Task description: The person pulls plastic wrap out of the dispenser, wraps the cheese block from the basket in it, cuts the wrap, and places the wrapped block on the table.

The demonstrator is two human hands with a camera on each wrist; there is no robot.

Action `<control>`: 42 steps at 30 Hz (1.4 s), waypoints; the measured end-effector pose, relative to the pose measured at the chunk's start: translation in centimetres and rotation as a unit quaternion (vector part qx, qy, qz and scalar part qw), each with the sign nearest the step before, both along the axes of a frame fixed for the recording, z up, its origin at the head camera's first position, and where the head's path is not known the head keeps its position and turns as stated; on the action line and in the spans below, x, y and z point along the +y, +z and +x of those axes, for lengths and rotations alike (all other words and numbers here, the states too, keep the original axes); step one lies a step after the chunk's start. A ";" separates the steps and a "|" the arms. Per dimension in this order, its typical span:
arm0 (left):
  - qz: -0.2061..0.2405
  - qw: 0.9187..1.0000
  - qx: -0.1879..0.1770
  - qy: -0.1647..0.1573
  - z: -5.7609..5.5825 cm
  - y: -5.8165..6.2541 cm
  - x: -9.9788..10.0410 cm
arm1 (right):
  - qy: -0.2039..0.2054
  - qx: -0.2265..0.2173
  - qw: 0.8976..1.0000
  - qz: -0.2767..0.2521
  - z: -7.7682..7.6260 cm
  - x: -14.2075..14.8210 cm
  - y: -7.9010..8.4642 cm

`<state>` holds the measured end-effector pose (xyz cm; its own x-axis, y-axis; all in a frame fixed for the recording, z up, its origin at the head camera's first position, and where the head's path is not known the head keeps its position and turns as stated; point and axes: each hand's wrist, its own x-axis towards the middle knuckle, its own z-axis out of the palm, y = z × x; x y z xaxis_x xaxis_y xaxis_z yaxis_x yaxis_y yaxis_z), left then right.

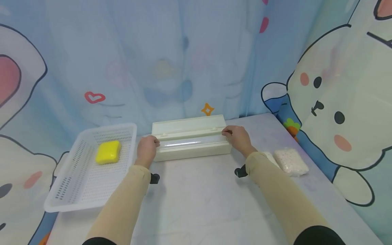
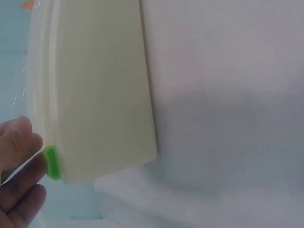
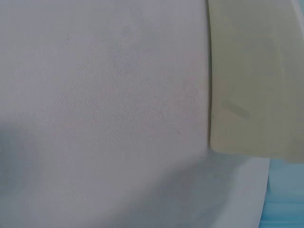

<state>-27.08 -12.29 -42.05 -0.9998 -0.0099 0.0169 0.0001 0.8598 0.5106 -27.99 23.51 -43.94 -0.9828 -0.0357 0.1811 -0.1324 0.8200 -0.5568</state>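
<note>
A long cream cling film dispenser (image 1: 193, 155) stands on the table with its lid (image 1: 188, 125) raised at the back. Clear cling film (image 1: 190, 141) stretches across its opening. At the left end, my left hand (image 1: 147, 149) pinches the film's edge between thumb and fingers. The left wrist view shows those fingers (image 2: 16, 152) beside a green tab (image 2: 52, 162) on the dispenser's end. My right hand (image 1: 240, 139) pinches the film at the right end, fingertips bent in. The right wrist view shows only the dispenser's front (image 3: 256, 95), without the hand.
A white perforated basket (image 1: 65, 185) sits at the left, holding a yellow block (image 1: 108, 152), perhaps a sponge. Beyond my right forearm lies a whitish wrapped packet (image 1: 291, 162), with another pale item partly hidden by the sleeve. A printed curtain (image 1: 137, 61) hangs behind the table (image 1: 196, 204).
</note>
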 end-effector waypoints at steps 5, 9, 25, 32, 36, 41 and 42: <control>0.026 0.999 0.026 0.001 0.3 0.1 -0.4 | -0.004 0.018 1.000 -0.010 0.1 0.2 0.6; 0.033 0.999 0.034 0.000 0.5 0.4 -0.7 | -0.003 0.031 0.999 -0.017 0.3 0.5 1.1; 0.061 0.995 0.074 -0.002 3.0 3.0 -1.7 | -0.010 0.053 0.998 -0.014 2.5 0.9 3.6; 0.067 0.993 0.099 -0.012 4.1 4.5 -1.9 | -0.006 0.073 0.997 -0.015 3.5 1.1 5.3; 0.061 0.991 0.118 -0.018 4.6 5.6 -1.9 | -0.006 0.081 0.997 -0.016 4.1 1.1 6.4; 0.053 0.990 0.132 -0.016 5.3 6.8 -1.9 | -0.003 0.093 0.996 -0.013 4.7 1.1 7.6; 0.052 0.990 0.132 -0.016 5.4 7.1 -1.9 | -0.002 0.095 0.995 -0.013 4.8 1.1 7.8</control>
